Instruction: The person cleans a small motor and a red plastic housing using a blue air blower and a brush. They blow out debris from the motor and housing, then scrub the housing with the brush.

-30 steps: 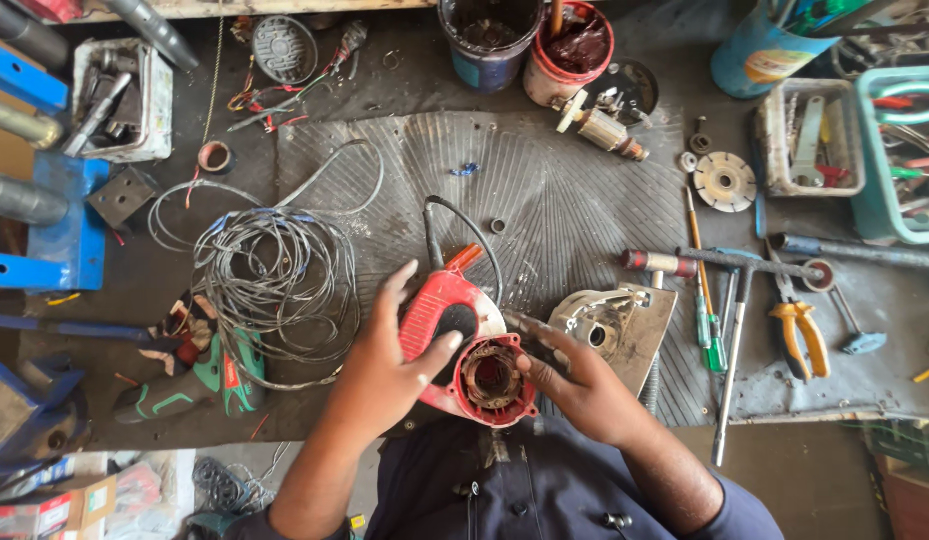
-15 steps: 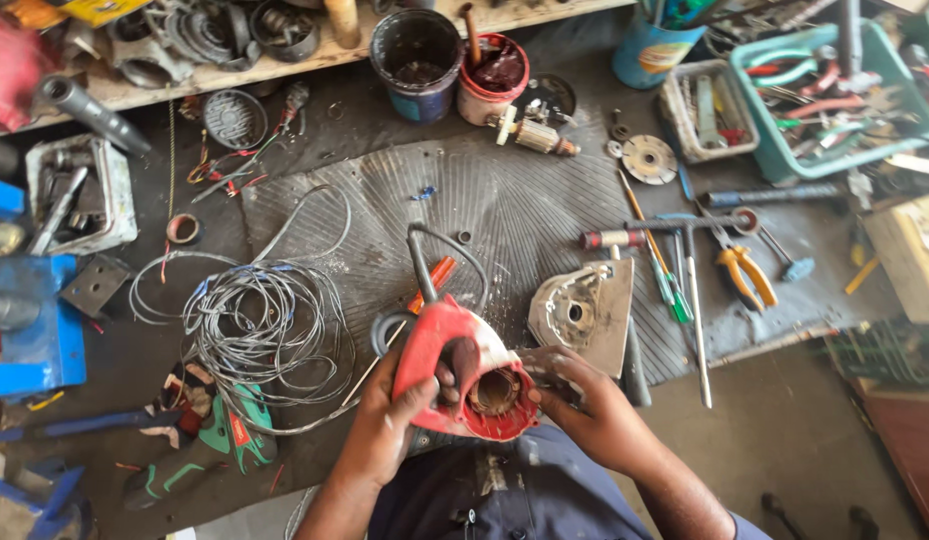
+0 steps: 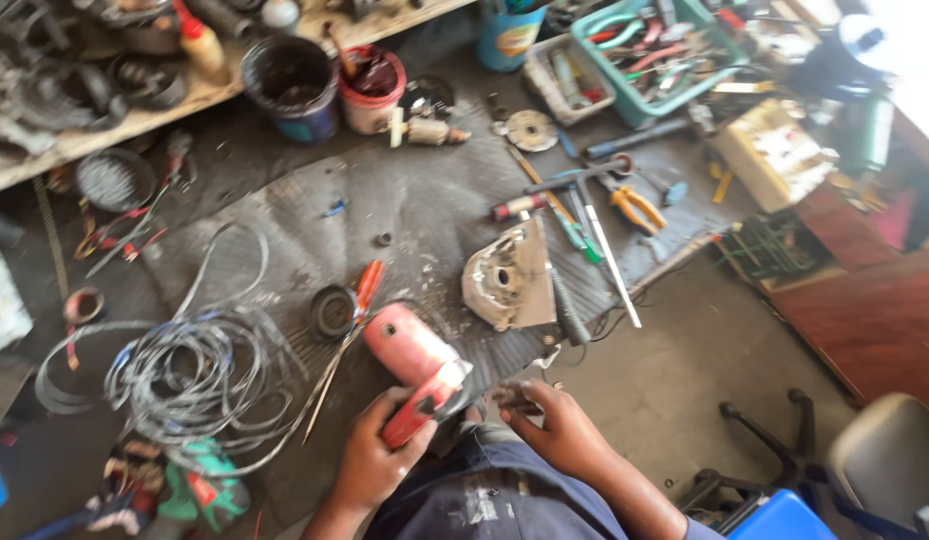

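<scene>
Gripping red power tool body [image 3: 417, 372] over the lap, at the worktop [image 3: 285, 250] edge.
Left hand [image 3: 373, 462] fingers wrapped round it; right hand [image 3: 557, 432] fingers pinched narrow beside its open end. Best held steady, opening turned toward right hand.

Left of my left hand [image 3: 377, 462] gripping the red tool housing [image 3: 417, 368], the wire coil [image 3: 190, 385] crowds the mat, the grey gear casing [image 3: 507, 280] blocks ahead, and bare floor [image 3: 675, 370] opens beyond my right hand [image 3: 553, 432].
</scene>
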